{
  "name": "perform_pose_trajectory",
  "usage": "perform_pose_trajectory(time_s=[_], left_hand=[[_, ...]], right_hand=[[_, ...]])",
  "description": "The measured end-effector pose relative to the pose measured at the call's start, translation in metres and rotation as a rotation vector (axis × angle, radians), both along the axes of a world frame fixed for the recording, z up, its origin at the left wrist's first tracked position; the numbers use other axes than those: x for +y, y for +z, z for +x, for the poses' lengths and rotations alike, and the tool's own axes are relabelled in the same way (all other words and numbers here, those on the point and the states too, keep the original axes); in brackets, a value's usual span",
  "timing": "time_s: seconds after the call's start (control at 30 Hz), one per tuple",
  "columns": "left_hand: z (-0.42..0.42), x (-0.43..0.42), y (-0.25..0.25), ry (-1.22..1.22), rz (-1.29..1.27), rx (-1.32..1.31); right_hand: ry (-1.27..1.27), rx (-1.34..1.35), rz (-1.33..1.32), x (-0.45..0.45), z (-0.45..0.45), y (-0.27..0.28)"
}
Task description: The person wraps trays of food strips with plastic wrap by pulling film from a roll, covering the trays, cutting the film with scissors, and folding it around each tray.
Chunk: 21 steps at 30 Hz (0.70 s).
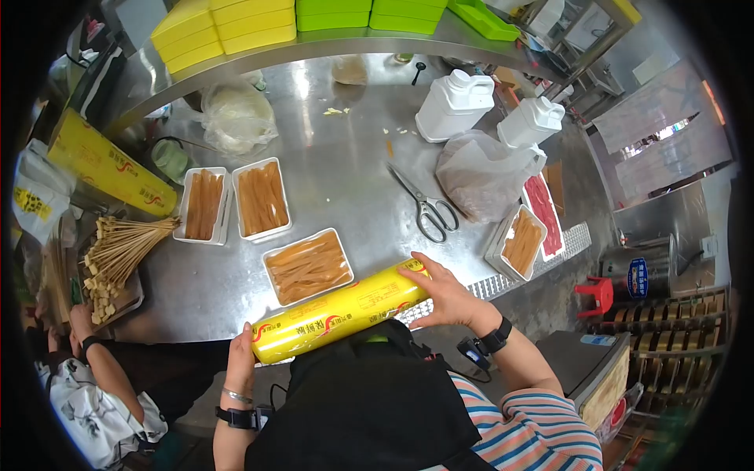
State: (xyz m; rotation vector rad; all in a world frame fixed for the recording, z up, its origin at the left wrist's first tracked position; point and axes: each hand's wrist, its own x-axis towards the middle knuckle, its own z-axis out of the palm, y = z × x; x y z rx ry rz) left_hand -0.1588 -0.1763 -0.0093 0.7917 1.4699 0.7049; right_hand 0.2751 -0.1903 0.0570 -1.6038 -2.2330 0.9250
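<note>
A long yellow roll of cling film (338, 314) lies slantwise across the table's front edge, held between both hands. My left hand (242, 355) grips its left end, the thumb showing on the rim. At the right end my right hand (444, 297) is closed round it, thumb on top. Just beyond the roll sits a white tray of flat brown strips (309, 267). Two similar trays, a right one (263, 199) and a left one (206, 206), stand farther back. Black-handled scissors (428, 210) lie on the steel table (338, 173).
Another yellow roll (114, 169) and skewers (126, 251) are at left, near a co-worker's hand (81, 322). To the right are white jugs (454, 106), a plastic bag (483, 177), a brown-strip tray (522, 243) and a red-filled tray (542, 216). Yellow boxes (251, 23) line the shelf.
</note>
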Motion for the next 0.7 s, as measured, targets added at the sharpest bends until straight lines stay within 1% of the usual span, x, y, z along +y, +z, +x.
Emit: perform_pose_trajectory(time_s=[0.03,0.07,0.1,0.13,0.2,0.23,0.3,0.33,0.4,0.47,0.53,0.6,0.63,0.7], left_hand=[[-0.008,0.003,-0.002,-0.001,-0.061,0.017],[-0.015,0.007,0.0,-0.002,-0.125,0.034],[-0.023,0.01,0.004,-0.03,-0.205,-0.079],[-0.017,0.005,0.002,-0.03,-0.21,-0.079],[0.012,-0.005,0.01,0.069,0.111,-0.18],[0.014,-0.008,0.009,0.009,0.165,-0.12],[0.011,-0.008,0.001,0.025,0.149,-0.116],[0.008,-0.005,-0.004,0.035,0.135,-0.112],[0.005,0.001,-0.008,0.079,0.11,-0.163],[0.002,0.008,-0.005,0.085,-0.028,-0.173],[0.002,0.009,-0.003,0.099,-0.026,-0.169],[0.0,0.009,-0.009,0.108,-0.039,-0.147],[0.0,0.009,-0.012,0.109,-0.038,-0.146],[-0.001,0.007,-0.014,0.136,-0.024,-0.172]], right_hand=[[0.002,0.003,-0.001,0.0,-0.003,-0.003],[0.001,-0.083,0.061,-0.004,-0.006,-0.008],[0.0,-0.171,0.121,-0.008,-0.009,-0.013],[0.001,-0.171,0.115,-0.011,-0.012,-0.02],[-0.085,-0.166,0.209,-0.013,-0.017,-0.03],[-0.083,-0.169,0.207,-0.013,-0.017,-0.03],[-0.133,-0.086,0.189,-0.009,-0.02,-0.026],[-0.138,-0.086,0.19,-0.009,-0.023,-0.027],[-0.079,-0.097,0.269,-0.008,-0.025,-0.029],[-0.078,-0.07,0.316,-0.009,-0.03,-0.024],[-0.077,-0.036,0.354,-0.011,-0.039,-0.02],[-0.103,-0.024,0.472,-0.011,-0.047,-0.016],[-0.102,-0.023,0.473,-0.011,-0.05,-0.015],[-0.107,-0.103,0.523,-0.01,-0.053,-0.013]])
